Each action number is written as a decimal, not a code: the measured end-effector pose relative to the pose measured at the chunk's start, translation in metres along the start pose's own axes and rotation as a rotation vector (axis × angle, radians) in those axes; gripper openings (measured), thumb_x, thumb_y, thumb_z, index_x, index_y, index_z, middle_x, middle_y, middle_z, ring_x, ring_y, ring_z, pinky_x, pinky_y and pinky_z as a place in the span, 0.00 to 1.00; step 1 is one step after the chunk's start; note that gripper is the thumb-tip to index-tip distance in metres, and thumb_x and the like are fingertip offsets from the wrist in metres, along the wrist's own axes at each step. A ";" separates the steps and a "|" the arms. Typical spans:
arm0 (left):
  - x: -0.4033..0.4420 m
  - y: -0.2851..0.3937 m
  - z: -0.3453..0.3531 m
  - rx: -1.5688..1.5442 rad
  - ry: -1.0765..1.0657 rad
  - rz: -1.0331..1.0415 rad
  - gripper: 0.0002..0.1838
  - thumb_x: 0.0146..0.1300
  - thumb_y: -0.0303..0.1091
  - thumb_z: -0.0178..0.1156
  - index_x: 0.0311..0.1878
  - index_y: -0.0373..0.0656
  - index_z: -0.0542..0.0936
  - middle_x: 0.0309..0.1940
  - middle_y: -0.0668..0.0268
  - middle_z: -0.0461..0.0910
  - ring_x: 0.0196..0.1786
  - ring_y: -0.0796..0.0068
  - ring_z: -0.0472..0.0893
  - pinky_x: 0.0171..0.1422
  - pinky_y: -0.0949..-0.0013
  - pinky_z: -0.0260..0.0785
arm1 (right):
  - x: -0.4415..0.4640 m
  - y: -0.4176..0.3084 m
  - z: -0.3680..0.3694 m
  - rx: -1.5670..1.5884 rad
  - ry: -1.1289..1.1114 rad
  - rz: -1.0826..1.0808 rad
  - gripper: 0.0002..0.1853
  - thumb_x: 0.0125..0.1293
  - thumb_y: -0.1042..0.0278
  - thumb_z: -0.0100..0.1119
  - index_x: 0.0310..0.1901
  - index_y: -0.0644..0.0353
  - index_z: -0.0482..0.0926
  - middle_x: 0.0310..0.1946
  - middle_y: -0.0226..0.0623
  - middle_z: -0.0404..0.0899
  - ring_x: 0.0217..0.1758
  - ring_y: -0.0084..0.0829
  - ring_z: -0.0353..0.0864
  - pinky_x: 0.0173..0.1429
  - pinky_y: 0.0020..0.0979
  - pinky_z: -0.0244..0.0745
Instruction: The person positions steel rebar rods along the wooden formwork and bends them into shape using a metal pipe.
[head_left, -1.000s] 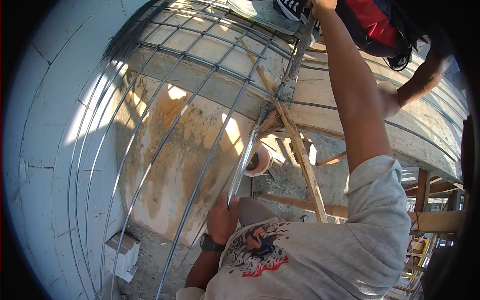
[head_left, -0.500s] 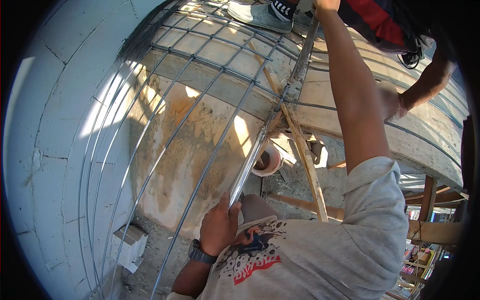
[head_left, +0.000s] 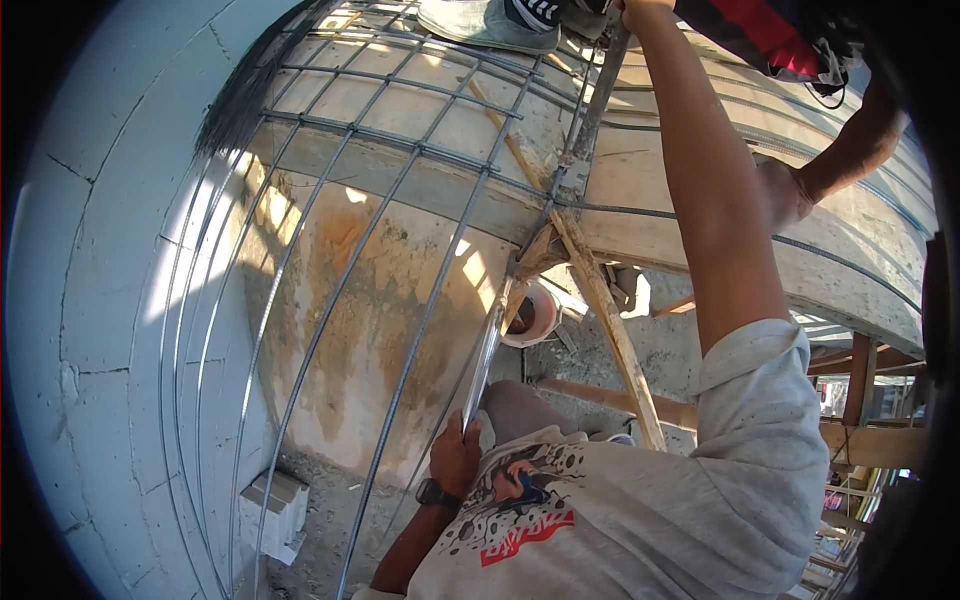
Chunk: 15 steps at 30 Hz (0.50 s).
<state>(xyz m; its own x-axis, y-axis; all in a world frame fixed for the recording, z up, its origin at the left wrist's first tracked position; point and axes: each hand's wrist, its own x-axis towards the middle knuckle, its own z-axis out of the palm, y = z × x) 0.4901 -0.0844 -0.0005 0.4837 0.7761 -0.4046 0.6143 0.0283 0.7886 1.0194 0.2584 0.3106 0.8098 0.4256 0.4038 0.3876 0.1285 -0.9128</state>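
Note:
My left hand (head_left: 457,456), with a dark watch at the wrist, is closed round the lower end of a shiny metal bar (head_left: 485,355). The bar slants upward to the edge of the wooden deck beside a wooden brace (head_left: 600,320). My right arm reaches up, and my right hand (head_left: 645,12) at the top edge is closed on a grey metal pole (head_left: 600,100). Whether pole and bar are one piece, I cannot tell. A mesh of steel rebar (head_left: 355,128) lies left of the pole, its long rods hanging down.
Another person's shoe (head_left: 495,22) rests on the mesh, and that person's hand (head_left: 785,195) is by the wooden deck (head_left: 690,235). A block wall (head_left: 100,300) rises at left. Below are a bucket (head_left: 545,312) and white blocks (head_left: 275,515).
The view has shifted slightly. The shiny bar sits lower and steeper, and my left hand has come down and right with it. My right hand keeps its hold at the top.

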 end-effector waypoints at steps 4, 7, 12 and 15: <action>-0.002 0.024 -0.017 0.016 0.021 0.061 0.21 0.75 0.43 0.59 0.61 0.35 0.77 0.39 0.40 0.85 0.41 0.37 0.85 0.43 0.44 0.76 | -0.003 0.000 0.004 0.056 -0.001 -0.035 0.38 0.72 0.24 0.49 0.21 0.55 0.72 0.11 0.29 0.63 0.10 0.29 0.62 0.17 0.35 0.56; -0.005 0.050 -0.041 -0.026 -0.012 0.083 0.21 0.75 0.41 0.59 0.61 0.35 0.76 0.39 0.40 0.85 0.42 0.37 0.85 0.43 0.44 0.76 | -0.017 -0.015 0.008 0.055 -0.002 -0.026 0.38 0.72 0.25 0.50 0.21 0.55 0.71 0.11 0.29 0.63 0.10 0.28 0.61 0.17 0.35 0.55; -0.005 0.059 -0.047 0.019 0.036 0.131 0.21 0.75 0.41 0.60 0.62 0.35 0.76 0.39 0.40 0.85 0.41 0.36 0.85 0.41 0.44 0.76 | 0.000 -0.003 0.008 0.060 0.042 -0.067 0.38 0.72 0.25 0.52 0.19 0.55 0.70 0.11 0.29 0.62 0.10 0.29 0.60 0.17 0.35 0.55; 0.002 0.055 -0.037 0.074 0.052 0.128 0.22 0.75 0.42 0.60 0.61 0.35 0.76 0.38 0.41 0.85 0.39 0.36 0.85 0.40 0.44 0.77 | 0.009 0.002 0.004 0.062 0.006 -0.082 0.39 0.72 0.25 0.50 0.20 0.57 0.72 0.10 0.30 0.63 0.10 0.30 0.62 0.16 0.36 0.57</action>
<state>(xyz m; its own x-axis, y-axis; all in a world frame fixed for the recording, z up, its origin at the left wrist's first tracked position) 0.5012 -0.0582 0.0593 0.5294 0.8021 -0.2765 0.5944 -0.1180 0.7955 1.0263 0.2660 0.3122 0.7794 0.4062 0.4771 0.4245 0.2176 -0.8789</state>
